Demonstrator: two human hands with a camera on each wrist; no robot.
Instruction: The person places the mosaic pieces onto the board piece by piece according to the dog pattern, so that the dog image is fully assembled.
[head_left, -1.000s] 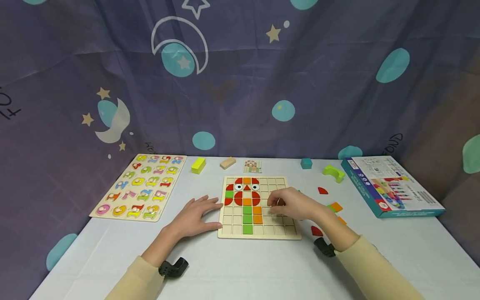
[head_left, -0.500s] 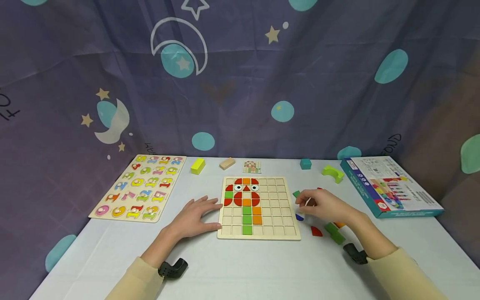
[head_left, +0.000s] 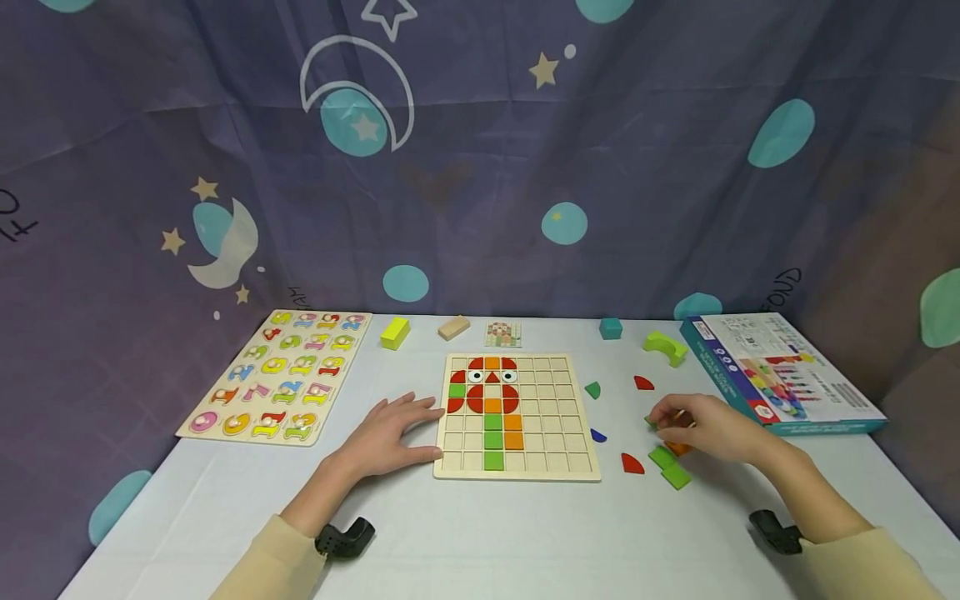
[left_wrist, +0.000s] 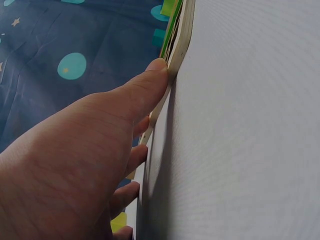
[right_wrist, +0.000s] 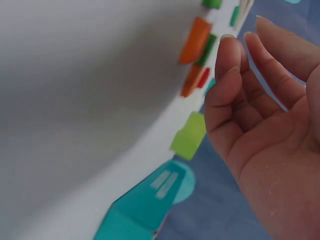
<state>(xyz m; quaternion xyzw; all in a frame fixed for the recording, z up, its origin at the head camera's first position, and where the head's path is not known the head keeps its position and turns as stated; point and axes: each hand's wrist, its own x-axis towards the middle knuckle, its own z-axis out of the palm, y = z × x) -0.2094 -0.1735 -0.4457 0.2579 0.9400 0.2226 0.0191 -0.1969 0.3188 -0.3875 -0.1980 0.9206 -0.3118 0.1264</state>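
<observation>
My left hand (head_left: 393, 432) touches the left edge of a wooden grid board (head_left: 555, 467) with relaxed fingers; its thumb meets the edge in the left wrist view. Red, orange and green tiles form a figure with two eyes on the board. Over loose tiles to the right hovers my right hand (head_left: 708, 427), fingers bent, thumb apart and nothing held in the right wrist view (right_wrist: 270, 120). Beneath or beside it lie an orange tile (head_left: 678, 448) and green tiles (head_left: 676, 476), partly hidden. Nearby are a red quarter-round (head_left: 632, 463), a blue piece (head_left: 598, 435) and a green piece (head_left: 593, 390).
A number puzzle board (head_left: 251, 392) lies at the left and a teal box (head_left: 795, 375) at the right. Along the back are a yellow block (head_left: 395, 332), a wooden block (head_left: 453, 327), a picture card (head_left: 502, 335), a teal block (head_left: 611, 328) and a green arch (head_left: 666, 347).
From above the board, my right hand has moved right to the loose tiles. The left hand stays at the board's edge, and the tiles on the board look the same.
</observation>
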